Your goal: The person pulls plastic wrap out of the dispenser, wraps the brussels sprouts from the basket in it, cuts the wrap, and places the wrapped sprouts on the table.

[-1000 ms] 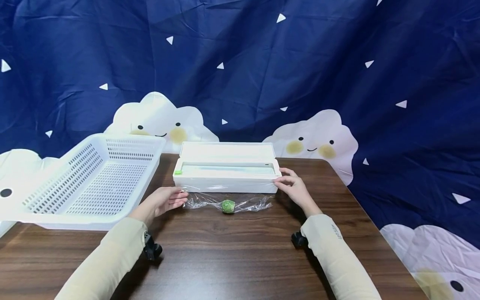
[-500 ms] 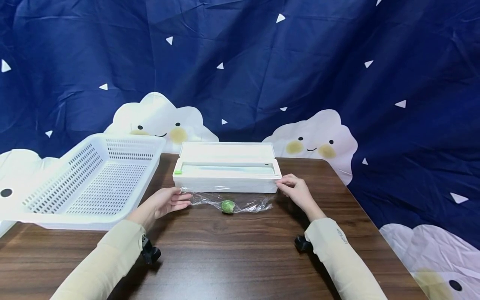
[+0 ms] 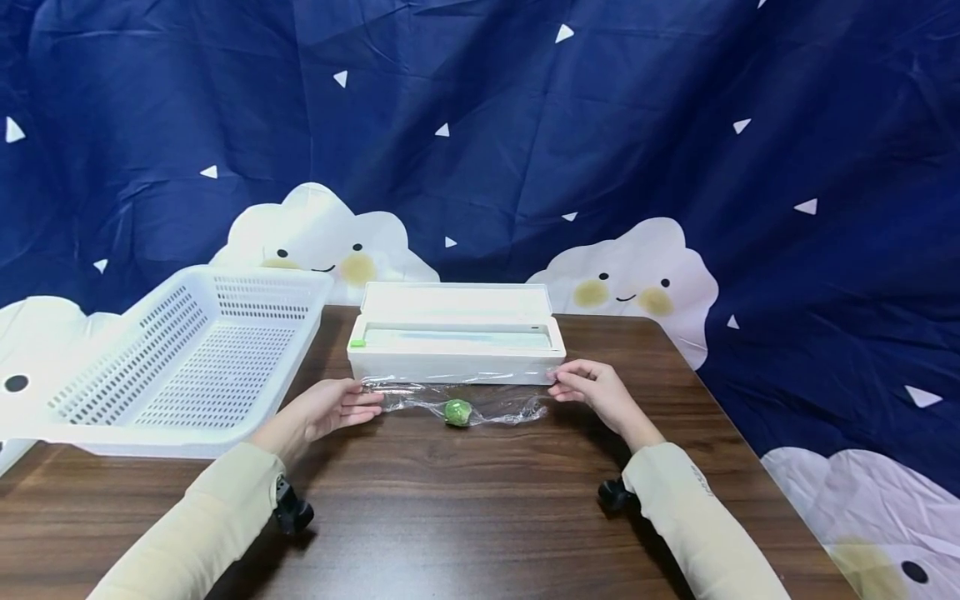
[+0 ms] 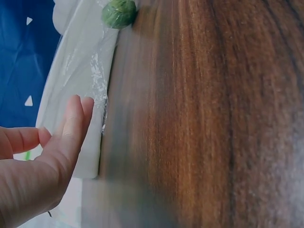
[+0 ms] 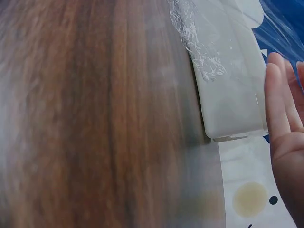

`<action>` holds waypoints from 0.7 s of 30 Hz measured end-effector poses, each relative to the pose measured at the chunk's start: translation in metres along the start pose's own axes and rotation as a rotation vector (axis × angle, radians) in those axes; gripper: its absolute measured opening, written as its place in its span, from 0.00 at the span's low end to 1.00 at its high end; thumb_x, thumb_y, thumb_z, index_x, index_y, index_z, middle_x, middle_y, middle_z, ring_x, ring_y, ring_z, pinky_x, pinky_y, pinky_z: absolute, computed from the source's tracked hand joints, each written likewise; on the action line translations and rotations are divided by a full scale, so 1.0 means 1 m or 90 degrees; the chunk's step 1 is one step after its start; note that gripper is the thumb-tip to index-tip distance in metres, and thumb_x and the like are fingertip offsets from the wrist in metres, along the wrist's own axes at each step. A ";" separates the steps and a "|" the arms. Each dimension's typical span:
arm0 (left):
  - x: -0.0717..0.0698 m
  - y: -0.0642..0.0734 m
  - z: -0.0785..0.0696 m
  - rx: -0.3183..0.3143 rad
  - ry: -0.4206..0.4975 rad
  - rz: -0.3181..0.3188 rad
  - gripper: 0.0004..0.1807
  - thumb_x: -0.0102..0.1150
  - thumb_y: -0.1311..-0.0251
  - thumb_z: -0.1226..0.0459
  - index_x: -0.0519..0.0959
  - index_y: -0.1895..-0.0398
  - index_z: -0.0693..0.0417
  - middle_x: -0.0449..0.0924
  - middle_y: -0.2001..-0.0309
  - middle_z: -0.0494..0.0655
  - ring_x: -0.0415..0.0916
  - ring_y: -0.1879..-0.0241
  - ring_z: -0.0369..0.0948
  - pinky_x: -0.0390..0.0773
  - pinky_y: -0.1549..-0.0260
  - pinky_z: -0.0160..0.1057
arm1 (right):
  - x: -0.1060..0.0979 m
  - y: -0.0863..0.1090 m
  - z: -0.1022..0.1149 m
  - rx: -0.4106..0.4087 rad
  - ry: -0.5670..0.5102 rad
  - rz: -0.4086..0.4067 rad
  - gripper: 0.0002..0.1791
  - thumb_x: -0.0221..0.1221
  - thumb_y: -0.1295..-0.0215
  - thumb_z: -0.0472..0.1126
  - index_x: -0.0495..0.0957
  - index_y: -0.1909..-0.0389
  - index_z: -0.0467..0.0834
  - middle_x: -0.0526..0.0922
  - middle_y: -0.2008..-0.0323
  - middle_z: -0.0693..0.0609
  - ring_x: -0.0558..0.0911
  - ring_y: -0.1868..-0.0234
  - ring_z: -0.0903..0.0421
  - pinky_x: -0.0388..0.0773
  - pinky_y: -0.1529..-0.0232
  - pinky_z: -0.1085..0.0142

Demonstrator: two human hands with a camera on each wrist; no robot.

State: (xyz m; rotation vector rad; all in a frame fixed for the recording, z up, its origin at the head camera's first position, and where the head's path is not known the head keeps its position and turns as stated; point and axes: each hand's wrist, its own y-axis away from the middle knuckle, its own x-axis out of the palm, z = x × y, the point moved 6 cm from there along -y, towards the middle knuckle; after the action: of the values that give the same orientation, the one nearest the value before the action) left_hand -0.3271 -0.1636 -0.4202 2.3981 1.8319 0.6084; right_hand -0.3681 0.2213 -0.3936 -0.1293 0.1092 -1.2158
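Observation:
A small green vegetable like a Brussels sprout [image 3: 457, 412] rests on a crumpled strip of clear cling film [image 3: 510, 414] in front of the long white cling film box [image 3: 450, 367], whose lid is up. My left hand [image 3: 330, 408] pinches the film's left edge between thumb and forefinger, its other fingers extended. At the box's front right corner, my right hand [image 3: 596, 392] pinches the film's right edge. In the left wrist view the sprout [image 4: 118, 13] shows a film layer over it. The right wrist view has the film stretched from my right hand [image 5: 287, 109] across the box.
A white perforated basket [image 3: 262, 417] stands on the left of the brown wooden table [image 3: 465, 517], close to my left forearm. A green slider [image 3: 357, 343] sits at the box's left end. Behind hangs a dark blue cloth [image 3: 480, 125] with clouds and triangles.
My right hand has come down from the box's right end toward me and now pinches the film's edge. My left hand has shifted slightly right. The sprout stays about where it was.

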 end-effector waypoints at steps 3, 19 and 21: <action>0.000 0.001 0.000 0.000 -0.001 0.005 0.08 0.29 0.32 0.70 0.59 0.58 0.66 0.72 0.49 0.67 0.77 0.57 0.49 0.71 0.50 0.45 | 0.001 0.003 0.001 0.006 -0.022 0.032 0.06 0.54 0.37 0.29 0.75 0.63 0.30 0.81 0.63 0.36 0.83 0.64 0.50 0.77 0.60 0.59; 0.001 0.010 0.007 -0.009 -0.049 0.027 0.09 0.30 0.34 0.70 0.62 0.60 0.68 0.72 0.49 0.66 0.78 0.58 0.47 0.73 0.52 0.44 | -0.002 0.013 -0.006 0.035 0.075 0.125 0.10 0.57 0.39 0.32 0.76 0.62 0.27 0.81 0.63 0.37 0.80 0.58 0.45 0.74 0.54 0.53; 0.000 0.012 0.008 -0.013 -0.052 0.024 0.09 0.31 0.34 0.70 0.62 0.61 0.68 0.72 0.48 0.67 0.77 0.56 0.49 0.72 0.52 0.45 | -0.002 0.015 -0.006 0.034 0.091 0.133 0.10 0.58 0.39 0.34 0.77 0.62 0.29 0.81 0.62 0.37 0.79 0.57 0.40 0.73 0.53 0.51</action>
State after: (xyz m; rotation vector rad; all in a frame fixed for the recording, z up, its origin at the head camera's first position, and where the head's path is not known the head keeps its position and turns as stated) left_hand -0.3138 -0.1657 -0.4240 2.4116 1.7445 0.5200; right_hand -0.3560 0.2278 -0.4017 0.0157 0.2099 -1.0175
